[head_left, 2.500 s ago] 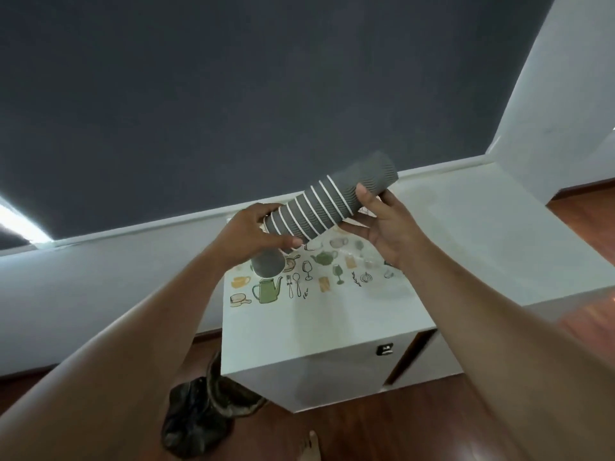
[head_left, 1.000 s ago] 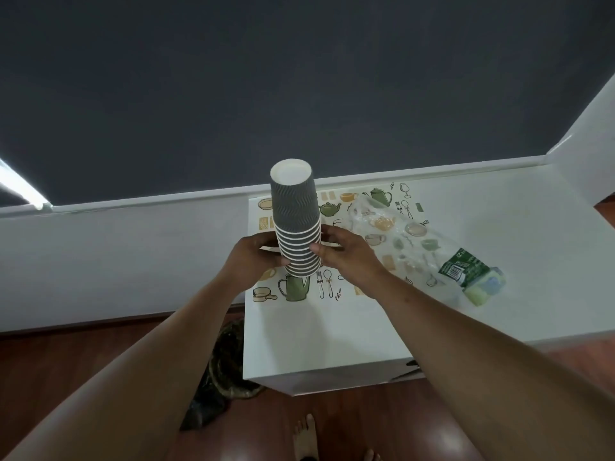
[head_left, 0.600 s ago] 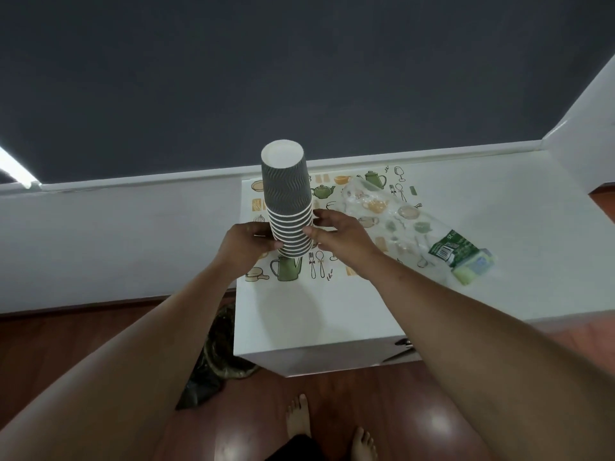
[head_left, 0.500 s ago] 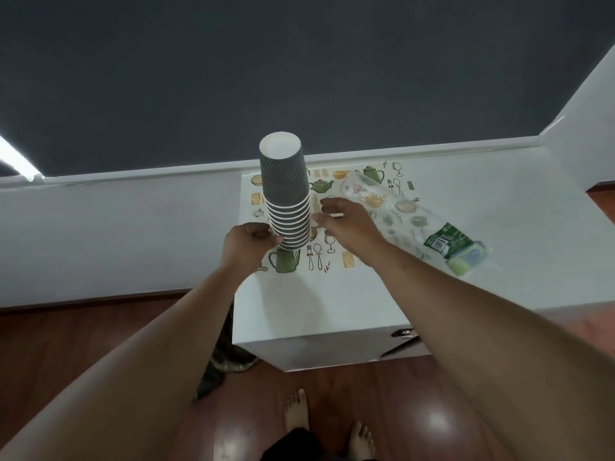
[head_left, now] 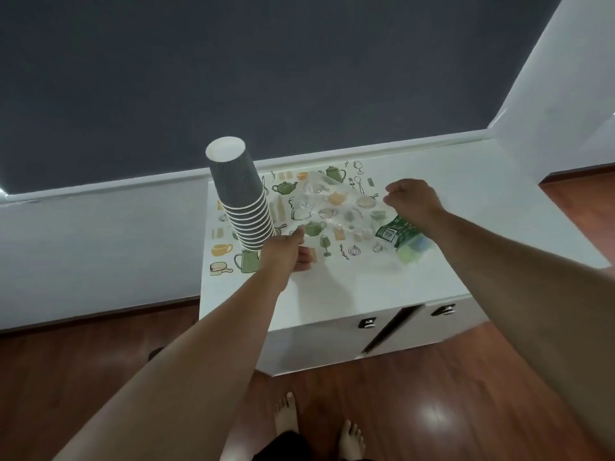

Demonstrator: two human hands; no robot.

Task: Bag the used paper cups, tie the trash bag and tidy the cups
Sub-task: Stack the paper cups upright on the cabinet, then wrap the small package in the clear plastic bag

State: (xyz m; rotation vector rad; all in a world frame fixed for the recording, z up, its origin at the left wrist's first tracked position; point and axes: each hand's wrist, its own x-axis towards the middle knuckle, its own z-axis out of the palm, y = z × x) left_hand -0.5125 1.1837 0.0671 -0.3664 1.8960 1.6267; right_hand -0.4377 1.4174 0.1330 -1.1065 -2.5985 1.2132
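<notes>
A tall stack of grey ribbed paper cups stands upside down on the left part of the white cabinet top, on a mat printed with teapots and cups. My left hand hovers just right of the stack's base, fingers loosely apart and holding nothing. My right hand is further right with its fingers curled, above a crumpled clear plastic sleeve with a green label. No plastic shows between its fingers.
The cabinet has two front doors with dark handles, and a dark gap runs between them. A grey wall rises behind, with a white wall corner at the right. Below is a wooden floor and my bare feet.
Both hands have let go of the cup stack, which now stands alone. My right hand has swung right over the plastic sleeve, and my left hand has dropped beside the stack's base.
</notes>
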